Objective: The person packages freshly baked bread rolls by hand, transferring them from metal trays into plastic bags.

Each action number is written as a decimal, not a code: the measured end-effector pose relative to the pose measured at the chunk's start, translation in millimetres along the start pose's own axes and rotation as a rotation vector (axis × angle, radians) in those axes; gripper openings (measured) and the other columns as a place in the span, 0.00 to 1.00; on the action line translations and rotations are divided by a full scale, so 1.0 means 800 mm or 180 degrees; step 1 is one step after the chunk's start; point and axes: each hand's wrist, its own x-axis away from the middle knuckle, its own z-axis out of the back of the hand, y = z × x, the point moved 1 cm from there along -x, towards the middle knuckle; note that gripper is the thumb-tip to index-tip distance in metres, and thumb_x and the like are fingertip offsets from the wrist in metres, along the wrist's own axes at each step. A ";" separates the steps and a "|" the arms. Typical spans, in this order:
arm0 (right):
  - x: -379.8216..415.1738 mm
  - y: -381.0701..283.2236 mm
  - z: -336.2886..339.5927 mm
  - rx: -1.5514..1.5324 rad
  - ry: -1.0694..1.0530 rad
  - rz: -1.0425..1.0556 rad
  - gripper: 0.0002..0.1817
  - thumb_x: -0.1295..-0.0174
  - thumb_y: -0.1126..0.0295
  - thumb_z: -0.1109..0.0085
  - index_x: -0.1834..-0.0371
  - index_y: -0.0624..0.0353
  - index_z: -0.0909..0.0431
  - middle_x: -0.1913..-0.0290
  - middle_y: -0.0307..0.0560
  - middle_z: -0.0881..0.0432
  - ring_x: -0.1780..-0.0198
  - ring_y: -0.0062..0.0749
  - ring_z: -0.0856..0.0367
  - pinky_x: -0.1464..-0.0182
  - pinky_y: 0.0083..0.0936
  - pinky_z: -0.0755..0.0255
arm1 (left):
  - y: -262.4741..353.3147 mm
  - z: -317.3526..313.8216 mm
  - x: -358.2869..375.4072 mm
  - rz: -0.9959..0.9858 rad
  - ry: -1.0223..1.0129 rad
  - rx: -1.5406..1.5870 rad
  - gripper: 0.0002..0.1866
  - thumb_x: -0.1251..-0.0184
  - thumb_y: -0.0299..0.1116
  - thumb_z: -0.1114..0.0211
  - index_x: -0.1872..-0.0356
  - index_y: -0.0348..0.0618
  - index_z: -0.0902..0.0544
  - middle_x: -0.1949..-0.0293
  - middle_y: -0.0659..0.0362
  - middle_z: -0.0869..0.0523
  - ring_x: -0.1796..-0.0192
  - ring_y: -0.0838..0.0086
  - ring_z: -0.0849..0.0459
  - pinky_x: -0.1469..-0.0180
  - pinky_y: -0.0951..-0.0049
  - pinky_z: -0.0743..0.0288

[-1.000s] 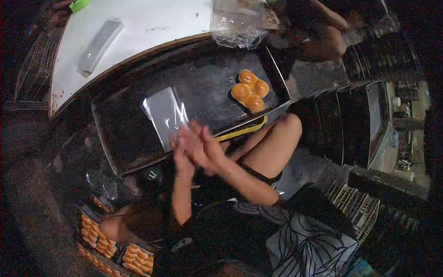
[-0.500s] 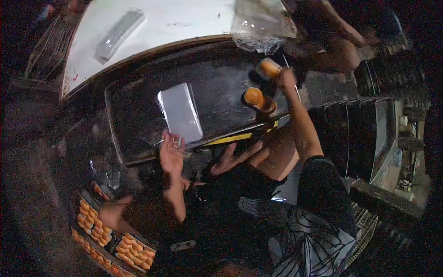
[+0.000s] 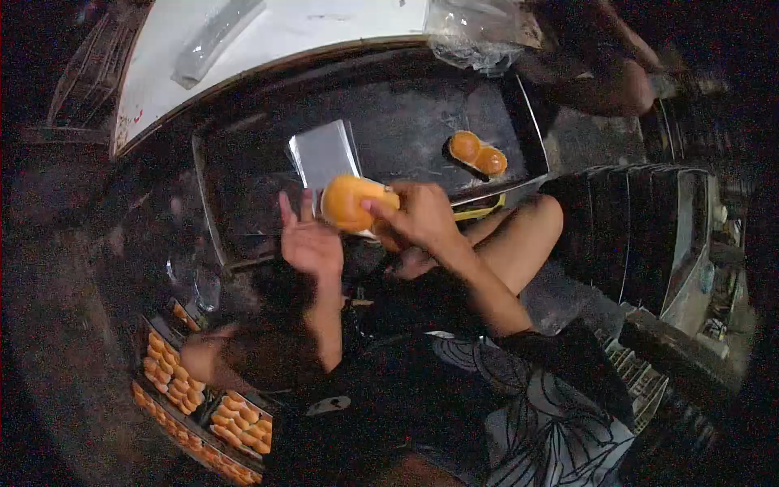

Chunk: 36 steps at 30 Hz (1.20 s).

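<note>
In the head view, my right hand (image 3: 423, 213) grips a golden-brown bread bun (image 3: 344, 201) in front of my body, the thumb lying across its side. Beside the bun, palm up with fingers spread, is my left hand (image 3: 312, 245); part of it may be hidden behind the bun. A stack of clear plastic bags (image 3: 321, 151) lies just beyond both hands on a dark metal tray (image 3: 406, 97). Two more buns, joined together (image 3: 466, 146), rest near the tray's right end.
Past the tray is a white tabletop (image 3: 341, 20) with a plastic packet (image 3: 215, 40) and crumpled clear plastic (image 3: 475, 36). Trays of many buns (image 3: 241, 422) stand at lower left. Another person's limb (image 3: 621, 85) shows at upper right. Dark trays (image 3: 641, 227) stand at the right.
My right hand has brought a bun from the tray's right end leftward to my left hand. The other joined buns stay on the tray. The view has shifted slightly.
</note>
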 end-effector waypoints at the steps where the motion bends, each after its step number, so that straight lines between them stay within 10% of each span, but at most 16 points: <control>1: 0.002 -0.004 0.001 -0.0023 -0.0306 -0.0079 0.28 0.53 0.43 0.46 0.72 0.62 0.22 0.82 0.56 0.25 0.75 0.46 0.22 0.72 0.33 0.31 | 0.001 0.000 0.000 -0.0008 -0.0039 0.0025 0.24 0.41 0.35 0.55 0.41 0.55 0.42 0.51 0.51 0.29 0.48 0.58 0.30 0.45 0.49 0.39; 3: 0.023 -0.009 -0.017 -0.0228 -0.0300 0.0170 0.27 0.54 0.45 0.43 0.76 0.64 0.23 0.81 0.56 0.24 0.75 0.45 0.22 0.70 0.33 0.30 | 0.005 -0.007 0.008 -0.0113 -0.0128 -0.0418 0.25 0.40 0.35 0.55 0.40 0.56 0.45 0.52 0.51 0.28 0.48 0.57 0.30 0.46 0.50 0.37; 8: 0.009 -0.030 -0.038 -0.1448 0.0203 -0.0686 0.39 0.55 0.57 0.36 0.46 0.69 0.45 0.60 0.57 0.27 0.58 0.37 0.26 0.56 0.29 0.32 | -0.018 -0.008 0.023 0.0110 -0.0063 -0.0922 0.31 0.43 0.38 0.51 0.38 0.57 0.51 0.51 0.48 0.30 0.53 0.52 0.28 0.49 0.51 0.34; 11: 0.046 -0.014 -0.080 -0.1165 -0.0044 0.0376 0.36 0.53 0.60 0.37 0.47 0.68 0.45 0.56 0.58 0.31 0.54 0.40 0.29 0.50 0.31 0.36 | 0.018 -0.002 0.012 0.0279 0.0229 -0.0930 0.34 0.46 0.38 0.49 0.37 0.56 0.52 0.51 0.48 0.31 0.54 0.54 0.27 0.55 0.56 0.28; 17: 0.028 -0.021 -0.097 -0.1760 0.0364 -0.0057 0.36 0.52 0.68 0.39 0.42 0.66 0.49 0.47 0.59 0.36 0.43 0.43 0.39 0.42 0.31 0.44 | 0.006 0.019 0.033 0.0762 0.0719 -0.0784 0.28 0.48 0.32 0.45 0.43 0.38 0.40 0.52 0.54 0.28 0.51 0.64 0.27 0.51 0.67 0.30; 19: 0.047 -0.032 -0.085 -0.0803 -0.0211 0.1367 0.37 0.51 0.70 0.40 0.40 0.65 0.50 0.44 0.59 0.39 0.45 0.46 0.35 0.46 0.31 0.39 | 0.014 0.031 0.027 0.0802 0.0762 -0.0389 0.28 0.48 0.32 0.44 0.44 0.39 0.39 0.52 0.56 0.28 0.52 0.65 0.27 0.50 0.68 0.32; 23: -0.007 -0.001 -0.094 -0.0589 0.0054 0.0550 0.19 0.49 0.72 0.45 0.53 0.65 0.30 0.62 0.59 0.24 0.63 0.41 0.22 0.63 0.29 0.29 | -0.031 0.016 0.064 0.0285 0.0827 -0.1690 0.25 0.44 0.24 0.47 0.44 0.41 0.39 0.51 0.57 0.28 0.50 0.69 0.28 0.52 0.69 0.32; 28: -0.175 -0.085 0.028 -0.0692 0.2337 0.1684 0.08 0.46 0.70 0.47 0.74 0.65 0.24 0.81 0.54 0.26 0.80 0.38 0.26 0.75 0.27 0.34 | -0.013 0.040 0.028 0.1313 0.0023 -0.3163 0.17 0.45 0.28 0.42 0.52 0.40 0.28 0.56 0.56 0.25 0.58 0.74 0.25 0.55 0.73 0.31; 31: -0.210 -0.130 0.048 -0.0423 0.2264 0.2239 0.27 0.47 0.65 0.44 0.45 0.63 0.38 0.50 0.59 0.31 0.48 0.49 0.32 0.46 0.29 0.38 | 0.004 0.108 -0.047 0.0834 0.0677 -0.4109 0.14 0.46 0.31 0.41 0.60 0.33 0.26 0.59 0.53 0.24 0.59 0.73 0.25 0.59 0.75 0.32; 34: -0.180 -0.051 -0.045 -0.1143 0.1371 0.1313 0.29 0.49 0.60 0.43 0.47 0.68 0.37 0.50 0.62 0.31 0.45 0.52 0.36 0.44 0.35 0.41 | 0.002 0.217 -0.113 0.0326 0.0788 -0.4145 0.15 0.48 0.32 0.41 0.62 0.31 0.26 0.61 0.52 0.22 0.59 0.71 0.25 0.58 0.73 0.33; 36: -0.145 0.047 -0.154 0.0537 0.1071 -0.0014 0.36 0.50 0.54 0.44 0.48 0.73 0.41 0.54 0.73 0.33 0.48 0.58 0.35 0.45 0.41 0.42 | 0.000 0.208 -0.115 -0.0465 0.0928 -0.4688 0.17 0.50 0.33 0.41 0.61 0.30 0.26 0.62 0.50 0.21 0.59 0.66 0.24 0.55 0.70 0.33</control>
